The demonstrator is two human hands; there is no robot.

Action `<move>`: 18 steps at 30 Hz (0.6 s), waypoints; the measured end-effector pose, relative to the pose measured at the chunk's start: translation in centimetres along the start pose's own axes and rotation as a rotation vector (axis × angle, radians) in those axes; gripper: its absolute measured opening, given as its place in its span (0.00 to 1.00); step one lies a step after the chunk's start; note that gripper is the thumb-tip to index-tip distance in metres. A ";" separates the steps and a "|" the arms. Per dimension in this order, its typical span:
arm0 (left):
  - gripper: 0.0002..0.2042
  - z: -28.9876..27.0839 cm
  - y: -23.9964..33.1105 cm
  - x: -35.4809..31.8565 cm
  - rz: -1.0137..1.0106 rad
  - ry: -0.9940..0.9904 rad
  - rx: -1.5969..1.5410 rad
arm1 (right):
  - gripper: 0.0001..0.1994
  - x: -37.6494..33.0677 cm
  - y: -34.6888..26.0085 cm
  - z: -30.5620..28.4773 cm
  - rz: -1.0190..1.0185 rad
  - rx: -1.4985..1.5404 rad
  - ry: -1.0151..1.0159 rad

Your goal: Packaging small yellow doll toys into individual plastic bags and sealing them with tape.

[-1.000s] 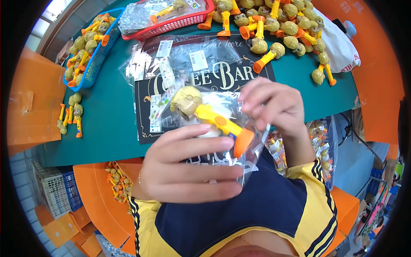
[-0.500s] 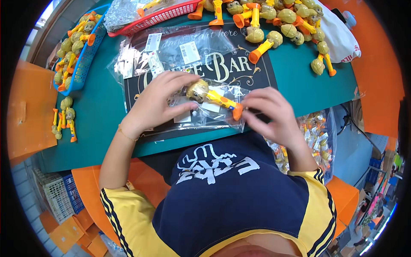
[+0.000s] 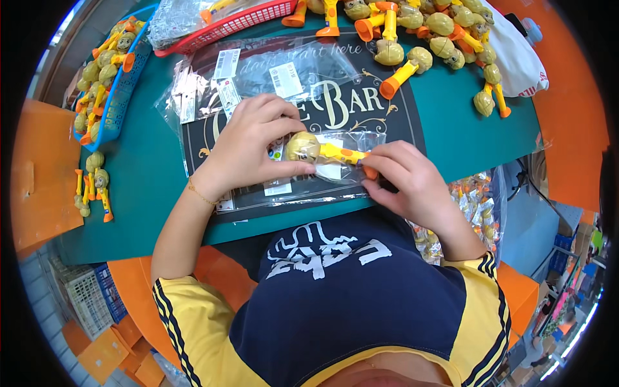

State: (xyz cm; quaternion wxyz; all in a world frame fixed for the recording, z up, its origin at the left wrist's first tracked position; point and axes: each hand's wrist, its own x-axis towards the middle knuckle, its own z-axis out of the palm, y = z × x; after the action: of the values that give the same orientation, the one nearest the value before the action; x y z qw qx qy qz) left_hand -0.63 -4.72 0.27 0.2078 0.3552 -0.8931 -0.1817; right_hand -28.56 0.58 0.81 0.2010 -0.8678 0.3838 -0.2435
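A toy with a round yellowish head and a yellow-orange stick-like body (image 3: 340, 153) lies across a clear plastic bag (image 3: 371, 138) on the dark printed mat (image 3: 387, 119). My left hand (image 3: 258, 138) curls round the head end, thumb below and fingers above. At the orange foot end, my right hand (image 3: 406, 177) pinches the toy between thumb and fingers, which hide most of the foot. Under and beside the toy are small white paper slips (image 3: 278, 187). More clear bags with white labels (image 3: 285, 79) lie flat at the mat's far side.
Many similar toys are heaped (image 3: 442, 45) at the far right beside a white bag (image 3: 519, 61). A blue basket (image 3: 122, 103) of toys stands at left, several loose toys (image 3: 100, 184) nearer. A red basket (image 3: 232, 26) holds clear bags. Bagged toys (image 3: 477, 206) fill a sack at right.
The toy has rolled, so its face shows less, and it lies slightly further right. My right hand has closed on the foot end. My left hand has come closer round the head.
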 end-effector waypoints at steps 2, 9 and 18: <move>0.24 0.1 -0.1 0.1 -0.009 -0.025 -0.033 | 0.16 0.3 0.0 -0.3 0.021 -0.024 0.022; 0.24 0.5 1.8 0.5 -0.021 0.064 0.015 | 0.14 1.5 1.7 0.1 0.012 -0.029 0.105; 0.21 1.0 2.8 0.0 -0.014 -0.069 -0.092 | 0.22 2.4 5.0 -1.7 0.267 0.575 -0.316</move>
State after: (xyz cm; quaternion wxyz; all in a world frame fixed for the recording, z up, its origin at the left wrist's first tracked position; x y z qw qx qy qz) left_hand -2.68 -2.69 0.76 0.1917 0.3448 -0.8880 -0.2363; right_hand -30.92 -4.63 0.15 0.5242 -0.7447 0.3736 -0.1760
